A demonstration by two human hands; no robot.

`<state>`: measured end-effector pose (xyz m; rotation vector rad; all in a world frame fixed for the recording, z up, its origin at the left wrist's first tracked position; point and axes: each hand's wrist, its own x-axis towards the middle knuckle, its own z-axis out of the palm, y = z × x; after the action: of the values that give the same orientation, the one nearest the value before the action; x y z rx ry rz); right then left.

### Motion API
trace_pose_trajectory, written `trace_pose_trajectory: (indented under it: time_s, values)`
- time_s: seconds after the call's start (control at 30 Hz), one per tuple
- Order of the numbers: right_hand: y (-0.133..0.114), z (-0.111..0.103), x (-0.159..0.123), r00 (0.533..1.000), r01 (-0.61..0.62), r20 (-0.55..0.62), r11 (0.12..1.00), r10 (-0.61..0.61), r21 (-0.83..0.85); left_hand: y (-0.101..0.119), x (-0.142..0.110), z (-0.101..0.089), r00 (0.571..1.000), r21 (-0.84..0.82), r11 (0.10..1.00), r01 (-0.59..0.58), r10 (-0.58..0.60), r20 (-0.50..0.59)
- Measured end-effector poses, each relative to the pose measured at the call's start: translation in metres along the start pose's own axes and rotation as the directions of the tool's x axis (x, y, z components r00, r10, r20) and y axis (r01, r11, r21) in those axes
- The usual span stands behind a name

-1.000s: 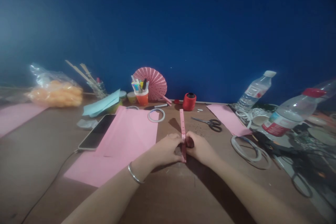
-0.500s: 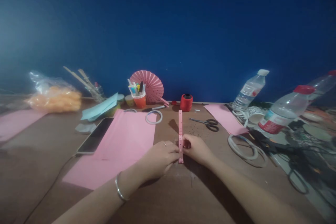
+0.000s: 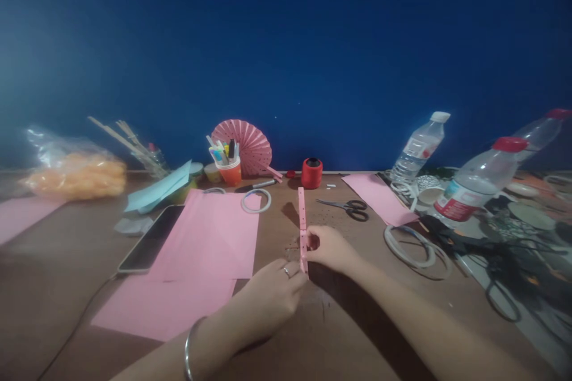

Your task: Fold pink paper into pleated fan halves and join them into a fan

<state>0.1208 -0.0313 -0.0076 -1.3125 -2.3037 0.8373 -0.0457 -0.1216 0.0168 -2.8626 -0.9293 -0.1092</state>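
Observation:
A narrow strip of folded pink paper (image 3: 302, 208) with small dark holes or dots along it lies upright in front of me, pointing toward the wall. My right hand (image 3: 333, 248) pinches it from the right, near its middle, with thumb and forefinger. At its near end, my left hand (image 3: 279, 292) has its fingers closed on the paper; their tips are partly hidden. A pleated pink paper fan (image 3: 250, 143) with similar marks leans against the wall. Scissors (image 3: 348, 207) with dark handles lie to the right of the strip.
Pink sheets (image 3: 218, 235) and a phone (image 3: 154, 238) lie to the left. Behind are a cup of markers (image 3: 230, 171) and a red thread spool (image 3: 311, 174). Plastic bottles (image 3: 473, 181), coiled tubing (image 3: 413, 253) and clutter crowd the right. A bag of orange stuff (image 3: 80, 175) sits far left.
My left hand has slid down the strip toward its near end. My right hand stays pinched near the middle. The whole view has shifted slightly.

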Motion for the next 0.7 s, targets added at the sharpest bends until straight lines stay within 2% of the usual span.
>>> trace_pose_trajectory:
  time_s: [0.13,0.23,0.3,0.5,0.6,0.7]
  values:
    - [0.002,-0.010,0.017,0.993,0.015,0.118,0.996,-0.005,-0.089,0.006,-0.002,0.002,1.000,0.044,0.999,-0.026,0.026,0.016]
    - [0.001,-0.015,0.027,0.972,-0.026,0.226,0.989,0.058,-0.143,0.006,-0.003,0.004,0.999,0.080,0.996,-0.034,0.032,0.028]
    - [0.001,-0.015,0.031,0.962,-0.056,0.254,0.985,0.097,-0.165,0.004,-0.004,0.005,0.999,0.082,0.996,-0.027,0.025,0.027]
    - [0.000,-0.010,0.028,0.979,-0.028,0.190,0.975,0.071,-0.220,-0.010,-0.005,-0.010,0.997,-0.039,0.999,-0.012,0.014,0.076]
    - [0.001,-0.008,0.026,0.983,-0.014,0.174,0.969,0.058,-0.245,-0.016,-0.009,-0.016,0.993,-0.099,0.993,-0.059,0.069,0.091]
    - [0.002,-0.006,0.025,0.985,-0.012,0.166,0.970,0.054,-0.243,-0.020,-0.014,-0.014,0.988,-0.149,0.981,-0.122,0.135,0.079]
